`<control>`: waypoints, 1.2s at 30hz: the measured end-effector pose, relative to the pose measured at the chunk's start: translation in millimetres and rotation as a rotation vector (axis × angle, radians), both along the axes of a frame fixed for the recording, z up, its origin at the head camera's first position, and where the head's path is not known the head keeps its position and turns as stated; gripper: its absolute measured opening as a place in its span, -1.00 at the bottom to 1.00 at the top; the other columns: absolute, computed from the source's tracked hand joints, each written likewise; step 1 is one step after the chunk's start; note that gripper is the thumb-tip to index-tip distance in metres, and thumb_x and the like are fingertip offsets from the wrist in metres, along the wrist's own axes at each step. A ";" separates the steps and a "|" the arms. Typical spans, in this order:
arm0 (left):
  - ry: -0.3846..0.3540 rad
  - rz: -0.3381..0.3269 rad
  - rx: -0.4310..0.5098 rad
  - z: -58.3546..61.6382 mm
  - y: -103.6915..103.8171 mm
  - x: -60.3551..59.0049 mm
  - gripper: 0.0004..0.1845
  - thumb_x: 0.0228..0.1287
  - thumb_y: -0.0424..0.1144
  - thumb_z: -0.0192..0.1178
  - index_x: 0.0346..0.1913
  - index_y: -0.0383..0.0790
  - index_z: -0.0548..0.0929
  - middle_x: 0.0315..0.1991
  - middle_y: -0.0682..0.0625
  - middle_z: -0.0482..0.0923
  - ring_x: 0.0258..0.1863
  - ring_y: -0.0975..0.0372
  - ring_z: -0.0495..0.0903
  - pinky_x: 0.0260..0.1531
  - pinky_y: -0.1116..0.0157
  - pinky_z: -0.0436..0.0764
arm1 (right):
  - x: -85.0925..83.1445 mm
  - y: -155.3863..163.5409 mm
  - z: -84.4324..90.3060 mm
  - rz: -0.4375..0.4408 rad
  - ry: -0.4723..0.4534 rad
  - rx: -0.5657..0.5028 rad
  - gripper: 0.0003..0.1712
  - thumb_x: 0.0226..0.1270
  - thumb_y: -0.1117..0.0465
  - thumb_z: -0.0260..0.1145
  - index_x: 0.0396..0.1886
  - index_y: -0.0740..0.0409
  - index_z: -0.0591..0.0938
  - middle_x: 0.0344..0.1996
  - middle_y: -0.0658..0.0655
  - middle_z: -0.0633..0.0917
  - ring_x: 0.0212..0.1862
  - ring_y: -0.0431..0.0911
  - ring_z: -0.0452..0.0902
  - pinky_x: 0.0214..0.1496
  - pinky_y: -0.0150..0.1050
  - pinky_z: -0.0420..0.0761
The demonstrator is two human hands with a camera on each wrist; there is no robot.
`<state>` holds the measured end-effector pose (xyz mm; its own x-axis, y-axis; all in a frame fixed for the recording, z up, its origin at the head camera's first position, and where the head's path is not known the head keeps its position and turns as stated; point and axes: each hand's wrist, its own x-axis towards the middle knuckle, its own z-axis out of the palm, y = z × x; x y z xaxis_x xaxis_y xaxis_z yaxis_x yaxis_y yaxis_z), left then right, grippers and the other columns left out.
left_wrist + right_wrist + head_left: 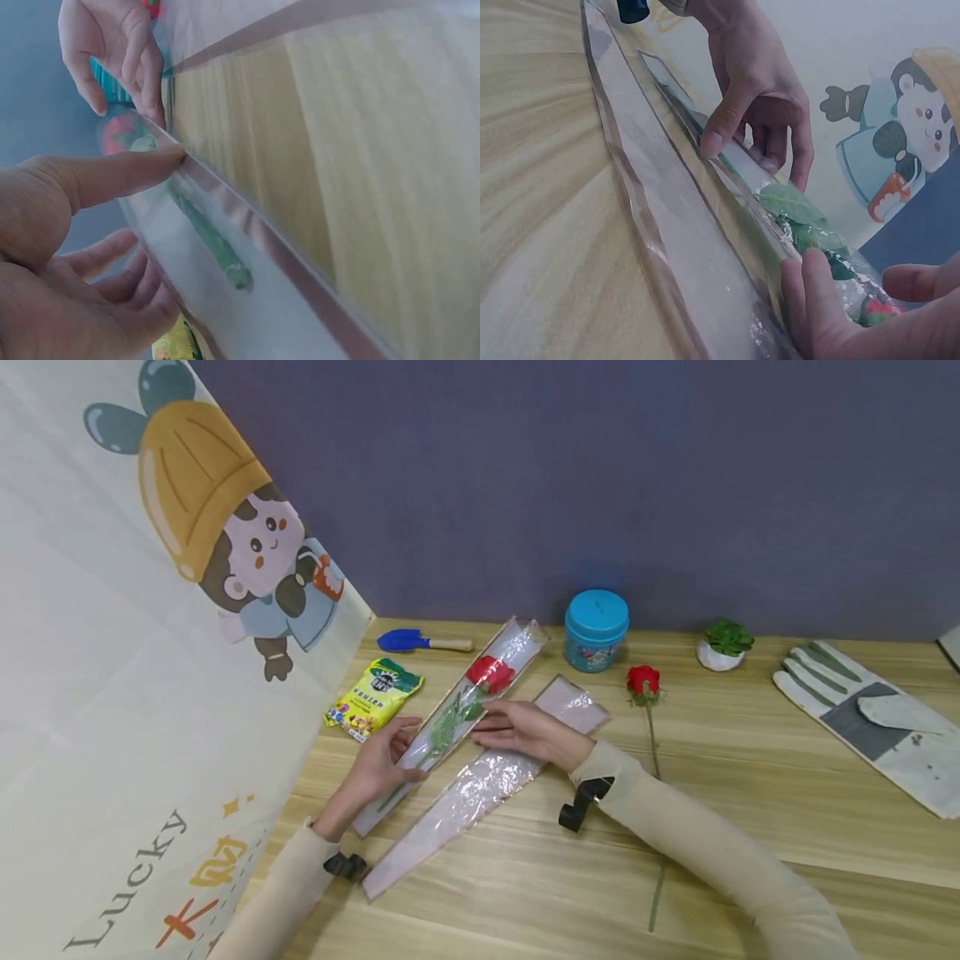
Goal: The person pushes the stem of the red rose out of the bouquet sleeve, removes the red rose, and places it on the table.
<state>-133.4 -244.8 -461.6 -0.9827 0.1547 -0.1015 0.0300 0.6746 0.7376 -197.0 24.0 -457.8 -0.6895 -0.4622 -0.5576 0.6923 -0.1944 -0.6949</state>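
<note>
A clear flower sleeve (408, 777) with a single rose (491, 673) inside lies slanting across the table. My left hand (378, 764) holds its lower part, thumb on the near edge and curled fingers on the far edge. Through the film the cut stem (214, 244) shows in the left wrist view. Beside the bloom, my right hand (528, 732) reaches over a second sleeve; its fairly straight fingers (821, 300) touch the rose sleeve's near edge. That second, flat sleeve (457, 806) lies below and to the right, with no flower visible in it.
Behind are a blue trowel (405, 640), a yellow packet (373, 697) and a blue lidded tub (596, 631). Rightward lie a loose rose (643, 683), its stem partly under the right forearm, a potted succulent (723, 645) and a work glove (873, 727). A printed cloth borders the left.
</note>
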 end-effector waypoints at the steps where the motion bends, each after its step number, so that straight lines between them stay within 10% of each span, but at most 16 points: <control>1: 0.009 -0.002 0.005 0.3 -0.5 0.8 -0.07 -0.16 -0.52 0.62 0.40 -0.24 0.50 -0.05 -0.22 0.68 -0.12 0.06 0.66 -0.05 0.22 0.69 | 1.2 0.0 1.4 -0.001 0.007 0.004 -0.46 0.67 0.16 0.08 0.51 0.24 0.34 0.38 0.51 0.49 0.25 0.27 0.66 0.37 -0.05 0.65; 12: 0.089 -0.050 0.175 13.0 -0.6 5.3 -0.42 0.13 -0.50 0.49 0.26 -0.39 0.60 -0.08 -0.29 0.71 -0.20 0.16 0.70 -0.16 0.39 0.74 | 14.9 6.7 23.7 0.001 0.261 0.034 -0.67 0.59 0.30 0.19 0.22 0.32 0.44 0.02 0.26 0.72 -0.12 -0.09 0.80 0.10 -0.26 0.79; 21: 0.026 -0.111 0.320 30.3 14.8 11.7 -0.46 0.16 -0.49 0.47 0.23 -0.43 0.59 -0.07 -0.35 0.74 -0.23 0.31 0.70 -0.15 0.42 0.74 | 25.1 16.7 30.9 -0.030 0.432 0.035 -0.39 0.47 0.42 0.28 0.45 0.39 0.36 -0.34 -0.06 0.81 -0.29 -0.24 0.76 -0.08 -0.35 0.81; 36: 0.016 -0.191 0.493 27.3 63.2 23.5 -0.50 0.19 -0.50 0.44 0.20 -0.45 0.57 -0.11 -0.39 0.70 -0.34 0.39 0.69 -0.30 0.45 0.75 | 38.4 44.1 30.3 -0.057 0.573 0.170 -0.39 0.45 0.28 0.38 0.42 0.30 0.44 0.25 0.37 0.68 0.00 -0.22 0.75 0.16 -0.20 0.78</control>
<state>-109.9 -181.6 -434.3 -0.9333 0.3565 0.0436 0.1326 0.2292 0.9643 -158.6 68.0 -427.6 -0.9232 -0.3526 -0.1528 0.1901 -0.0735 -0.9790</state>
